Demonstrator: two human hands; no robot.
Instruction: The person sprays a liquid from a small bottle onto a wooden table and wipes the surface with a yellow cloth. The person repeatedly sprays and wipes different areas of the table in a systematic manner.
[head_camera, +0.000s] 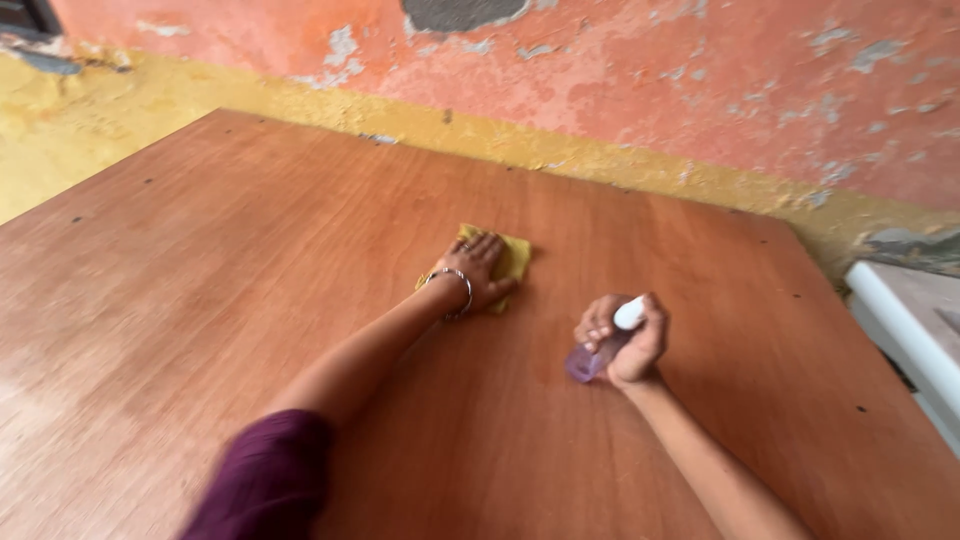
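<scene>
A person leans over a bare wooden tabletop, both arms reaching forward from the bottom of the frame. Nearest the camera, a dark purple sleeve covers the left upper arm. Farther out, at about 3 o'clock from the centre of the board, the right hand is curled shut around a small spray bottle, whose clear violet body juts from the fist toward 8 o'clock while its white cap pokes out toward 1 o'clock (so the bottle's long axis runs on that slant, tilted rather than upright). Beyond it, roughly at 10 o'clock from the right hand and clearly apart from it, the left hand lies flat with fingers spread and pressed down on a yellow cloth. The cloth sits under and just past the fingertips, its free edge showing toward 1 o'clock of the hand; the left hand is the one on it, the right hand near but not touching. A metal bangle circles the left wrist. At the far edge stands a peeling orange and yellow wall; a white object sits just off the table at right.
</scene>
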